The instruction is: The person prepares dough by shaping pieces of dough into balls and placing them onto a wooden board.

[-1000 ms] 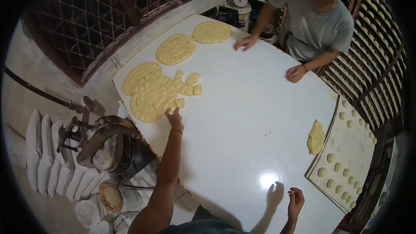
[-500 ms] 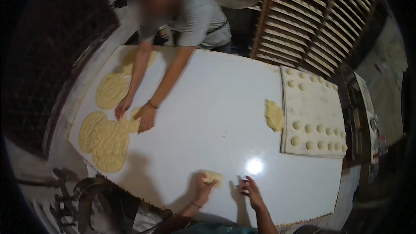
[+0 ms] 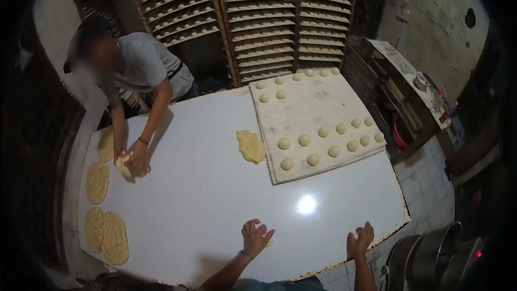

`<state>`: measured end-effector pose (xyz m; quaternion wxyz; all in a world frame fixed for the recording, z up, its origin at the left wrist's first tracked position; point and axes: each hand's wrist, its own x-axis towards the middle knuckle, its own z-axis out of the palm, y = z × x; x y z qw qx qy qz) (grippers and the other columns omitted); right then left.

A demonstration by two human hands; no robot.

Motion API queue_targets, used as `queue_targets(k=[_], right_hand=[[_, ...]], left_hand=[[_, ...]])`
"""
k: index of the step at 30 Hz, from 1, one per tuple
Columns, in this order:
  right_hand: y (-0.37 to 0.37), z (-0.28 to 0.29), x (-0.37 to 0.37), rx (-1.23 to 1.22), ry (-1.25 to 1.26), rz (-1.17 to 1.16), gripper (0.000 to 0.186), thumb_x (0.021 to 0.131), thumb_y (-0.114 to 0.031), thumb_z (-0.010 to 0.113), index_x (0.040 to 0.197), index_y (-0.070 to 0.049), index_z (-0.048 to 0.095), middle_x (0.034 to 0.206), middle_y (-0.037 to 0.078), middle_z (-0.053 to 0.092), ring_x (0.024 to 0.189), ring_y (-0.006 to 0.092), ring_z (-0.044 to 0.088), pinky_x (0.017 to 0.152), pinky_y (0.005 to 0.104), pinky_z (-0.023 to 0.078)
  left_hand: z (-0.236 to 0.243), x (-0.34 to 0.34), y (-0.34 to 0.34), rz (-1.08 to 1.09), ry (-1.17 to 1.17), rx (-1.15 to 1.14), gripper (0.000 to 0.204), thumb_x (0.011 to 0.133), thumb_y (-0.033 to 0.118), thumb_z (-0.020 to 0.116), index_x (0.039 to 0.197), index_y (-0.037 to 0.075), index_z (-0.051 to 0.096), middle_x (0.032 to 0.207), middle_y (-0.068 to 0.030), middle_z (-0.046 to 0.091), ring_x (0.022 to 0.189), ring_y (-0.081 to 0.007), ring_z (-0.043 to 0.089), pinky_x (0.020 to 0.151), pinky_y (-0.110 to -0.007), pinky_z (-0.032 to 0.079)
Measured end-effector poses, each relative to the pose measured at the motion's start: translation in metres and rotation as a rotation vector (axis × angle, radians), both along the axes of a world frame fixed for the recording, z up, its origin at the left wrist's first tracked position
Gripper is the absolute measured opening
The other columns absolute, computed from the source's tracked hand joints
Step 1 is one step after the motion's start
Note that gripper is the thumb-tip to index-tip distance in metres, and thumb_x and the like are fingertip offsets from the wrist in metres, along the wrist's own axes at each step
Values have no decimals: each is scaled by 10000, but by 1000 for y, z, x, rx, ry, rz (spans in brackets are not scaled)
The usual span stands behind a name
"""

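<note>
Near the front of the white table (image 3: 204, 205), my left hand (image 3: 256, 237) is closed over a piece of pale yellow dough (image 3: 270, 242), mostly hidden under the fingers. Farther right, by the table's front right edge, my right hand (image 3: 362, 241) is curled round a small bit of dough (image 3: 356, 235), of which only a little shows. Ahead of my left hand lies a flat, irregular lump of dough (image 3: 251, 146). It rests close to the wooden board (image 3: 318, 113), where round dough balls (image 3: 313, 159) sit in rows.
Across the table at left, a person in a grey shirt (image 3: 148, 59) holds a piece of dough (image 3: 124, 166) in both hands. Flattened, scored dough slabs (image 3: 114, 238) lie along the left edge. Racks of dough balls (image 3: 264, 32) stand behind. Metal bowls (image 3: 435, 256) are at lower right.
The view has swung right. My right hand, open before, has moved right and closed on dough; my left still grips its piece. The other person has lifted a piece of dough.
</note>
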<state>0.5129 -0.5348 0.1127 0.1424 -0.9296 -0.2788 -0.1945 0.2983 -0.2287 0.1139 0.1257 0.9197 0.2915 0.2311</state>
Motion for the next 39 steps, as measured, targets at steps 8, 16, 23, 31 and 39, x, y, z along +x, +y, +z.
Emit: queue_targets(k=[8, 16, 23, 31, 39], right_hand=[[-64, -33, 15, 140, 337, 275, 100, 733, -15, 608, 810, -19, 545, 938, 176, 525, 916, 342, 489, 788, 461, 411], [-10, -22, -3, 268, 289, 253, 134, 655, 34, 645, 706, -31, 539, 781, 131, 568, 849, 321, 545, 806, 421, 418], [43, -27, 63, 408, 332, -246, 83, 789, -11, 560, 726, 41, 543, 813, 170, 556, 859, 359, 505, 792, 418, 411], [13, -23, 92, 533, 308, -232, 71, 795, -36, 570, 799, 35, 563, 852, 183, 560, 821, 337, 518, 773, 428, 420], [-38, -34, 46, 271, 379, -55, 36, 771, 5, 617, 793, 14, 591, 842, 153, 585, 844, 318, 523, 765, 421, 431]], left_hand=[[-36, -34, 5, -310, 98, -69, 225, 700, 169, 755, 713, 71, 552, 752, -76, 578, 793, -258, 564, 743, -391, 454], [-36, -6, -36, -244, 117, -59, 166, 730, 167, 720, 727, 91, 573, 768, -79, 581, 791, -276, 555, 761, -413, 422], [-49, 66, -16, 111, -149, -267, 141, 722, 150, 692, 727, 58, 585, 819, -112, 610, 840, -309, 548, 827, -432, 406], [-55, 47, 45, 232, -172, -92, 71, 750, 58, 602, 704, 18, 565, 762, -158, 584, 763, -332, 527, 709, -411, 431], [-48, -27, 36, 40, 64, -12, 81, 737, 20, 626, 695, 21, 557, 699, -108, 581, 695, -299, 549, 685, -387, 446]])
